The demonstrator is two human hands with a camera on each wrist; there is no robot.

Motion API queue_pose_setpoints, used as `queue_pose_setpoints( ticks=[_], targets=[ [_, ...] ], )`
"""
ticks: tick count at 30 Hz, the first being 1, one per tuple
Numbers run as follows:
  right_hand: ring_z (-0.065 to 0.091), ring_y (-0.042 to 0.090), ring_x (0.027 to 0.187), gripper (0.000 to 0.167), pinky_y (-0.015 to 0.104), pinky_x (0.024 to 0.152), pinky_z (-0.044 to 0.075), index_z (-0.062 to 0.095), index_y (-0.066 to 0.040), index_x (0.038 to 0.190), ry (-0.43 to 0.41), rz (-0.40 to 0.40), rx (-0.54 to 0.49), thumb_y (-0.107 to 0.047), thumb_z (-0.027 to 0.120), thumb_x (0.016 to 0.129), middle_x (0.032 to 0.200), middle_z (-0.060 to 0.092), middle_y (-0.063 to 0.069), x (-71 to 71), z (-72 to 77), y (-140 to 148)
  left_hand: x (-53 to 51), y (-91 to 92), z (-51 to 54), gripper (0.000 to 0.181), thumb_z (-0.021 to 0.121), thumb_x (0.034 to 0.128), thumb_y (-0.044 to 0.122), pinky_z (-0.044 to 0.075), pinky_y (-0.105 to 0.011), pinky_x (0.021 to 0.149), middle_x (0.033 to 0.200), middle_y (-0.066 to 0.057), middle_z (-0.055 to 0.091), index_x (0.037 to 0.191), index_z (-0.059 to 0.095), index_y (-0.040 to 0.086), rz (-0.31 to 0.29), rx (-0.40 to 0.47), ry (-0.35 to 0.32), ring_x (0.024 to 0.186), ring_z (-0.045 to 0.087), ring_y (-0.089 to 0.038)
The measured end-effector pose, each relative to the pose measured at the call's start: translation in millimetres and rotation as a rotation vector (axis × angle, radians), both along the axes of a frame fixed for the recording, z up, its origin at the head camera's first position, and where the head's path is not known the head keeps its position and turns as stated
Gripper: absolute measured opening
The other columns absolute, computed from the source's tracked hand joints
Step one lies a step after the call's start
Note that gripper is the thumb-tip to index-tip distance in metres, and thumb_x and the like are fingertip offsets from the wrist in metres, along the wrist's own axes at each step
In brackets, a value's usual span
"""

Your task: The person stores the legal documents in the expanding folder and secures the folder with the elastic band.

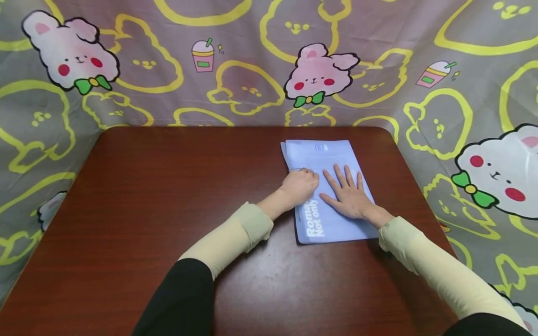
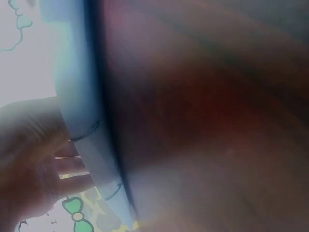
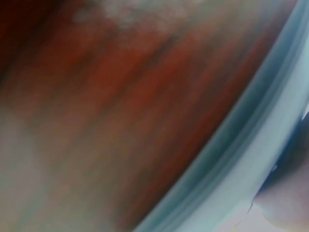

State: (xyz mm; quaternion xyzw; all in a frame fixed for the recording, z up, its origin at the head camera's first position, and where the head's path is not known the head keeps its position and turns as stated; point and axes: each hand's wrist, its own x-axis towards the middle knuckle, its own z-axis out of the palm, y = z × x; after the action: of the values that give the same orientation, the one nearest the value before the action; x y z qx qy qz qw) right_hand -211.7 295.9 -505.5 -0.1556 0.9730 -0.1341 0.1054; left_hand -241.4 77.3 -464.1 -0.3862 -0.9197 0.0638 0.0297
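A blue ring-bound notebook (image 1: 332, 154) lies closed on the brown table, its white lettering near the lower left corner. My left hand (image 1: 299, 185) rests with curled fingers on its left, ringed edge; whether anything is pinched beneath is hidden. In the left wrist view, that hand (image 2: 29, 145) meets the notebook's spine (image 2: 91, 145), where two thin rings show. Fingers spread, my right hand (image 1: 350, 196) lies flat on the cover. The right wrist view shows the notebook's edge (image 3: 231, 159), blurred, with part of the right hand (image 3: 285, 198) above it.
The table (image 1: 168, 186) is dark brown wood with rounded far corners. A grey curtain (image 1: 252, 46) printed with rabbits and yellow outlines hangs behind it and along both sides. The notebook sits near the table's right side.
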Motion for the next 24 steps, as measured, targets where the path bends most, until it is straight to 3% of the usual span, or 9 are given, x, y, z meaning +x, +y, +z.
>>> queue_pose_setpoints(
  ticks=[7, 12, 17, 20, 24],
  targets=[
    [-0.014, 0.053, 0.170, 0.087, 0.076, 0.130, -0.018, 0.013, -0.018, 0.178, -0.022, -0.007, 0.041, -0.064, 0.045, 0.111, 0.186, -0.005, 0.022, -1.2, 4.0, -3, -1.3, 3.5, 5.7, 0.034, 0.054, 0.1127, 0.024, 0.068, -0.034, 0.086, 0.130, -0.004, 0.077, 0.138, 0.074, 0.013, 0.013, -0.079, -0.008, 0.119, 0.073, -0.017],
    [-0.015, 0.052, 0.170, 0.086, 0.076, 0.130, -0.018, 0.010, -0.019, 0.179, -0.040, -0.009, 0.067, -0.059, 0.046, 0.112, 0.186, -0.006, 0.021, -0.4, 3.9, -5, -8.3, 1.5, 5.3, 0.044, 0.057, 0.1109, 0.032, 0.064, -0.039, 0.102, 0.151, -0.006, 0.067, 0.150, 0.067, 0.015, -0.002, -0.096, -0.099, 0.142, 0.062, -0.021],
    [-0.017, 0.051, 0.170, 0.085, 0.076, 0.130, -0.018, 0.010, -0.019, 0.179, -0.049, -0.013, 0.062, -0.058, 0.046, 0.112, 0.186, -0.007, 0.020, 1.0, 3.3, -7, -18.5, -5.2, 1.0, 0.059, 0.062, 0.1076, 0.040, 0.046, -0.049, 0.127, 0.169, -0.007, 0.053, 0.163, 0.055, 0.020, 0.010, -0.079, -0.237, 0.160, 0.046, -0.026],
    [-0.017, 0.051, 0.170, 0.085, 0.076, 0.131, -0.018, 0.010, -0.019, 0.179, -0.043, -0.012, 0.062, -0.058, 0.046, 0.112, 0.186, -0.007, 0.020, 1.4, 4.7, -8, -22.7, -8.2, -0.4, 0.065, 0.061, 0.1080, 0.042, 0.038, -0.051, 0.132, 0.171, -0.008, 0.050, 0.167, 0.048, 0.019, 0.019, -0.057, -0.293, 0.162, 0.043, -0.028],
    [-0.015, 0.052, 0.170, 0.085, 0.077, 0.130, -0.016, 0.013, -0.018, 0.178, -0.027, -0.013, 0.057, -0.056, 0.048, 0.112, 0.186, -0.005, 0.021, 2.5, 7.5, -6, -25.6, -11.3, -2.7, 0.067, 0.059, 0.1070, 0.045, 0.037, -0.053, 0.133, 0.170, -0.008, 0.052, 0.166, 0.048, 0.016, 0.015, -0.027, -0.299, 0.161, 0.044, -0.027]
  ],
)
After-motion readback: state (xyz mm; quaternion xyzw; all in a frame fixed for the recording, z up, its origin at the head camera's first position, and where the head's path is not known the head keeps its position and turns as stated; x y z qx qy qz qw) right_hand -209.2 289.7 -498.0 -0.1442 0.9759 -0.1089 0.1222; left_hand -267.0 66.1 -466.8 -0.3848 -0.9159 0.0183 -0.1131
